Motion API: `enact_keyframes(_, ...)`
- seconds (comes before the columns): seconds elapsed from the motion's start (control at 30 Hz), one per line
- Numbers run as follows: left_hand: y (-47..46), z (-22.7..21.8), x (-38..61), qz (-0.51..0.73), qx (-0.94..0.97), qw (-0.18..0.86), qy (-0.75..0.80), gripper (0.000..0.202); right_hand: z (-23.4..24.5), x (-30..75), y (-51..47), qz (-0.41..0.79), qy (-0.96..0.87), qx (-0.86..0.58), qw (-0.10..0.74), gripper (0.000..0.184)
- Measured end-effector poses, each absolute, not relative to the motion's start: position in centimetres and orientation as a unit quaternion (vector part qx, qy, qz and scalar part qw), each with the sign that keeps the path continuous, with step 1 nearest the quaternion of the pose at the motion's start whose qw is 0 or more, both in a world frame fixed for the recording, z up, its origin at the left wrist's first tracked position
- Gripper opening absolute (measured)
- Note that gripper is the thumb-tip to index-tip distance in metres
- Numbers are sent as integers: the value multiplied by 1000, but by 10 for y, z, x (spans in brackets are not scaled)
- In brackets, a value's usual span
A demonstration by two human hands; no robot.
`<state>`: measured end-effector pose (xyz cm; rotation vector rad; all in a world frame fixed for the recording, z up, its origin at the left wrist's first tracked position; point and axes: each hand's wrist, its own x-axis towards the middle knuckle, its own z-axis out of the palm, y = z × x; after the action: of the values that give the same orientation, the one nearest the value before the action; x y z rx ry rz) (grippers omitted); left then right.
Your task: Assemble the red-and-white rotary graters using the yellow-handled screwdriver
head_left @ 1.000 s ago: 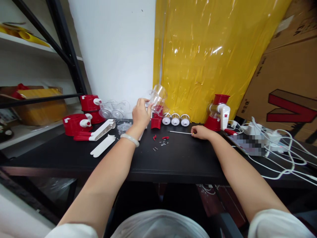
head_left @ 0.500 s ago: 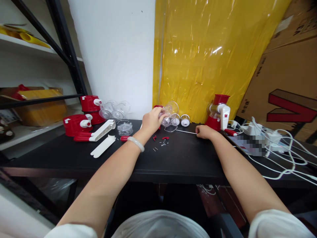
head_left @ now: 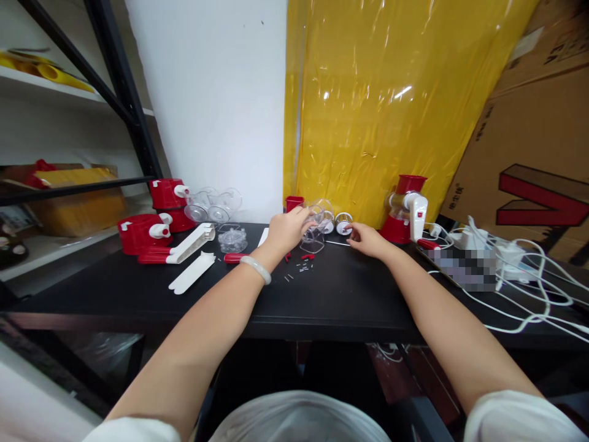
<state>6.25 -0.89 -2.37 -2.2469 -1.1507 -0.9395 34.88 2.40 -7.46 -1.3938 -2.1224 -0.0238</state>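
My left hand (head_left: 289, 229), with a pale bangle at the wrist, is closed on a clear plastic housing (head_left: 315, 239) just over the black table. My right hand (head_left: 368, 239) has its thumb and fingers apart. Its fingertips are at the right edge of a metal drum with a white end (head_left: 343, 224); whether they grip it is hard to see. A second such drum (head_left: 328, 223) stands partly behind the clear housing. Below the drums lies a thin metal rod (head_left: 337, 243). Small red pieces (head_left: 308, 256) and several screws (head_left: 302, 268) lie nearer me.
At left are red bases (head_left: 140, 234), white handle parts (head_left: 192, 272) and clear plastic parts (head_left: 232, 239). An assembled red and white grinder (head_left: 405, 212) stands at right, beside a phone (head_left: 460, 265) and tangled white cables (head_left: 529, 318). Yellow sheeting (head_left: 391, 110) hangs behind.
My right hand has left the rod's right end and moved left to the drum, its fingers opening. My left hand has shifted slightly right and down with the clear housing, uncovering a red part behind.
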Motion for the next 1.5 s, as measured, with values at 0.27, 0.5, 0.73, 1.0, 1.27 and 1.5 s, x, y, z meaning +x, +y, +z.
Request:
enact_keyframes(0.27, -8, -26, 64, -348, -812, 226, -411, 35, -77, 334, 20, 0, -814, -471, 341, 36)
enact_keyframes(0.5, -12, -23, 69, -358, -808, 182, -431, 46, -78, 316, 18, 42, -793, -438, 421, 44)
enact_keyframes(0.73, -14, -22, 73, -395, -800, 108, -439, 51, -82, 298, 13, 58, -799, -422, 424, 69)
enact_keyframes(1.0, -3, -25, 65, -478, -783, -43, -395, 80, -82, 297, 9, 68, -810, -436, 387, 76)
enact_keyframes(1.27, 0, -23, 63, -473, -793, -113, -367, 90, -87, 299, 14, 79, -820, -437, 360, 85)
enact_keyframes(1.5, 3, 8, 23, -433, -775, 41, -459, 64, -90, 300, 17, 78, -820, -443, 354, 89)
